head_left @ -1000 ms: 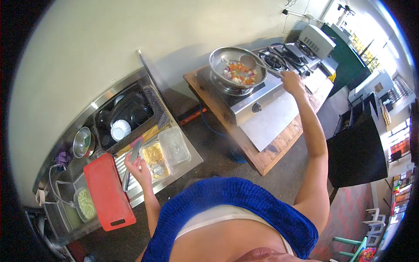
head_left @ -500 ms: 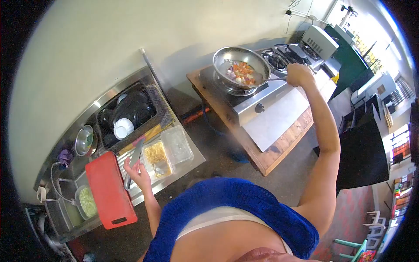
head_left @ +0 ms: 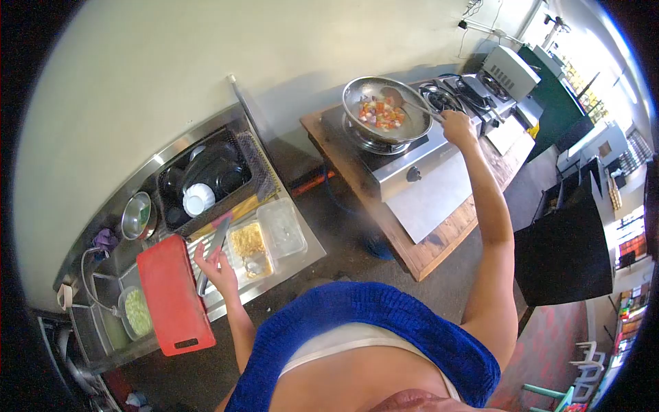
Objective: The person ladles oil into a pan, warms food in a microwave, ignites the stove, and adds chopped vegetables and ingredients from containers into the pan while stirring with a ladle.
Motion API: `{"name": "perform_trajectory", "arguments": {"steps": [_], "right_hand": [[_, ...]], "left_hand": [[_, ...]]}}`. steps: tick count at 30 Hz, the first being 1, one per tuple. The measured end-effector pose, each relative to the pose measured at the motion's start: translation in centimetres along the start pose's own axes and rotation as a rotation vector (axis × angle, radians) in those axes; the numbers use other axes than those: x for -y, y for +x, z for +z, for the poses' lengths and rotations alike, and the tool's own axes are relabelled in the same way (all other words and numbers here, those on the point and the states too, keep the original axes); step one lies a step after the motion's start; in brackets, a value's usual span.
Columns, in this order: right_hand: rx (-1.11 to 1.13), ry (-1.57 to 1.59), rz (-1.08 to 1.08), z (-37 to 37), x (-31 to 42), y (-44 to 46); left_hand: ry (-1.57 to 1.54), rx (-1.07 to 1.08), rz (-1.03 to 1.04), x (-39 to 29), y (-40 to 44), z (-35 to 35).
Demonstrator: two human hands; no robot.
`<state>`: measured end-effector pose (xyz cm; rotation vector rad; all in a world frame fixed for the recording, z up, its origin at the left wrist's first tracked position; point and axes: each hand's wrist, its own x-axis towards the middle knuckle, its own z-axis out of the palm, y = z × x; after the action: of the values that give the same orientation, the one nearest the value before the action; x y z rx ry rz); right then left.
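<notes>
A steel wok (head_left: 357, 123) sits on the gas stove (head_left: 429, 154) with chopped orange, white and purple pieces (head_left: 382, 114) inside. My right hand (head_left: 458, 128) is closed round the handle of a ladle (head_left: 393, 97), whose rounded head rests in the wok above the pieces. Over the steel counter, my left hand (head_left: 218, 272) hovers with fingers apart and nothing visible in it. Close beside it lies a knife (head_left: 220, 239), partly hidden by the fingers. A plastic tub of yellowish minced food (head_left: 247, 240) is to its right, and a red cutting board (head_left: 171, 295) to its left.
Behind the board, the sink (head_left: 103, 329) holds a bowl of pale green pieces (head_left: 137, 312). A black dish rack (head_left: 226, 168) with a white bowl (head_left: 198, 199) stands against the wall. A clear container (head_left: 283, 226) sits by the counter edge. A floor gap separates counter and wooden table (head_left: 415, 264).
My right hand has moved left and slightly down, and the ladle's head now shows in the wok. My left hand stays nearly still. The view has shifted slightly.
</notes>
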<state>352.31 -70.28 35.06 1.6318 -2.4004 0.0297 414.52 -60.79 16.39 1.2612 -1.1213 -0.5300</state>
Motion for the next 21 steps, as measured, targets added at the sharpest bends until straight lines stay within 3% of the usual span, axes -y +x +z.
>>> {"name": "perform_trajectory", "arguments": {"steps": [5, 12, 17, 21], "right_hand": [[-0.065, -0.072, 0.053, 1.1, -0.3, -1.7], [0.114, 0.264, -0.047, 2.2, -1.5, -2.6], [-0.056, 0.279, 0.104, 4.4, -2.1, -1.3], [-0.007, 0.352, 0.146, 6.1, -1.7, 0.0]], "left_hand": [[0.022, -0.048, 0.014, 0.8, -0.3, -0.3], [0.015, -0.036, 0.016, 0.6, 0.4, 0.3], [-0.033, -0.018, -0.003, 0.0, 0.8, 1.8], [-0.019, -0.005, 0.025, -0.1, 0.5, 2.1]]}}
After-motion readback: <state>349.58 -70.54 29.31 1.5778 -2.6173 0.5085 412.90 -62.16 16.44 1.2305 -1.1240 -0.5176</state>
